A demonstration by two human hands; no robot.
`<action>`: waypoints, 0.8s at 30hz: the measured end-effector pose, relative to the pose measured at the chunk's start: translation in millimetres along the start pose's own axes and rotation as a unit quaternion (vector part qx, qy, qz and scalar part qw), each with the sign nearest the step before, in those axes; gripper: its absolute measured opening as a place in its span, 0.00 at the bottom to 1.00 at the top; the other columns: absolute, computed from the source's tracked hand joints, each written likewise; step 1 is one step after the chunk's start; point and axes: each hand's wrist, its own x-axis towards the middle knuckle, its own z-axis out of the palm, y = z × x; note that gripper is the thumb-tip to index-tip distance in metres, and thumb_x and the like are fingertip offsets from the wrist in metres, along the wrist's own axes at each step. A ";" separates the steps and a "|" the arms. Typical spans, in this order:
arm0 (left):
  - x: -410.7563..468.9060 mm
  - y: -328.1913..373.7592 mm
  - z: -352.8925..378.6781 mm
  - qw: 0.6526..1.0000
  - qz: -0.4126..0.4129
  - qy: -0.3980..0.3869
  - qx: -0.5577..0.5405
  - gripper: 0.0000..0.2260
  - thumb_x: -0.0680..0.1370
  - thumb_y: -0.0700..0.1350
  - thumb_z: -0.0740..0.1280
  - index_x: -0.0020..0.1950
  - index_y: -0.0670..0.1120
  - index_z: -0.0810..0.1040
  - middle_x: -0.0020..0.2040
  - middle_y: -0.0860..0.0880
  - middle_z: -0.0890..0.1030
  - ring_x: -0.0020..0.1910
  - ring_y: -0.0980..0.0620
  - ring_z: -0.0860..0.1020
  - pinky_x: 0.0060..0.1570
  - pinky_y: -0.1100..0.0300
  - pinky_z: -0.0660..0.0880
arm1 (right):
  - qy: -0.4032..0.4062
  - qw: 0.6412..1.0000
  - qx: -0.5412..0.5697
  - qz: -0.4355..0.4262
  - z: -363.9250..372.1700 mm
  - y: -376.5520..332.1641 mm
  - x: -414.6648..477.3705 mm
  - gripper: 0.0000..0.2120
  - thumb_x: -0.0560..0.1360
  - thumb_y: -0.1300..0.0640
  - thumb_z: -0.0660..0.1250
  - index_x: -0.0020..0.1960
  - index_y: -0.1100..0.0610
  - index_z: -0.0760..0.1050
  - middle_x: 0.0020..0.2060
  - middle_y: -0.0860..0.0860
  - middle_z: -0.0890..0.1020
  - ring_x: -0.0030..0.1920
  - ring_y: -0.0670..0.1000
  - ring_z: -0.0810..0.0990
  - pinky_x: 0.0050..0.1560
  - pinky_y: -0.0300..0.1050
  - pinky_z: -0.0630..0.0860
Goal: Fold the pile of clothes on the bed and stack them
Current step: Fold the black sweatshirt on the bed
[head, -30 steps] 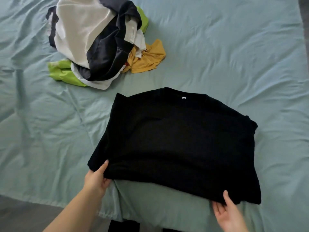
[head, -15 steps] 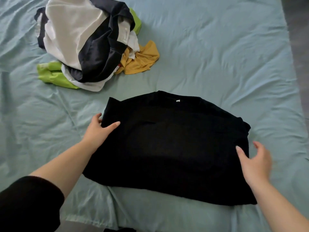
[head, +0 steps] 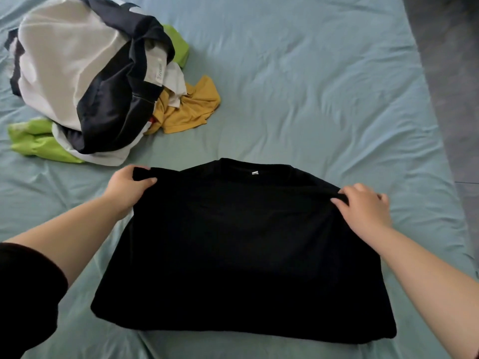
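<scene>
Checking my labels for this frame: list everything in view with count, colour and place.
shirt: one, black, flat on the sheet, near centre
tag: one, white, at the shirt's collar
white garment: one, white, top of the pile, far left
dark garment: one, navy or black, draped over the white one
green cloth: count unclear, lime, shows at the pile's near and far sides
yellow garment: one, mustard, right side of the pile
sheet: one, pale teal, under everything
floor: grey, right edge
sleeve: one, black, bottom left corner
left hand: grips the shirt's far left corner
right hand: pinches the shirt's far right corner
</scene>
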 end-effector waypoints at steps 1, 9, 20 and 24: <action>1.5 1.1 -1.7 1.000 -0.003 0.003 -0.026 0.16 0.76 0.41 0.71 0.62 0.46 0.75 0.48 0.50 0.78 0.40 0.57 0.76 0.36 0.66 0.71 | 0.024 0.999 0.015 0.015 -2.7 0.6 5.4 0.14 0.77 0.45 0.64 0.55 0.53 0.78 0.51 0.53 0.78 0.56 0.57 0.75 0.58 0.54 0.65; -14.5 -3.1 38.4 0.930 0.124 0.113 0.328 0.38 0.77 0.53 0.67 0.79 0.52 0.48 0.78 0.43 0.55 0.77 0.41 0.54 0.74 0.46 0.48 | 0.023 1.000 0.009 -0.005 9.4 -52.2 3.5 0.26 0.77 0.48 0.64 0.73 0.52 0.64 0.73 0.56 0.65 0.74 0.57 0.60 0.72 0.64 0.47; -30.6 -50.9 53.4 0.824 0.224 -0.085 0.513 0.33 0.73 0.73 0.40 0.73 0.65 0.29 0.77 0.49 0.33 0.75 0.45 0.31 0.71 0.44 0.29 | -0.102 0.994 -0.026 0.019 51.9 -47.3 -29.5 0.33 0.75 0.31 0.30 0.76 0.44 0.31 0.77 0.49 0.37 0.77 0.50 0.35 0.74 0.61 0.34; -122.9 -58.7 114.7 0.797 0.366 -0.142 0.459 0.42 0.70 0.78 0.48 0.79 0.59 0.44 0.80 0.45 0.46 0.78 0.40 0.43 0.71 0.36 0.37 | -0.067 0.977 0.037 -0.200 55.5 -104.1 -114.2 0.33 0.78 0.33 0.43 0.79 0.46 0.45 0.78 0.51 0.49 0.78 0.52 0.49 0.75 0.60 0.39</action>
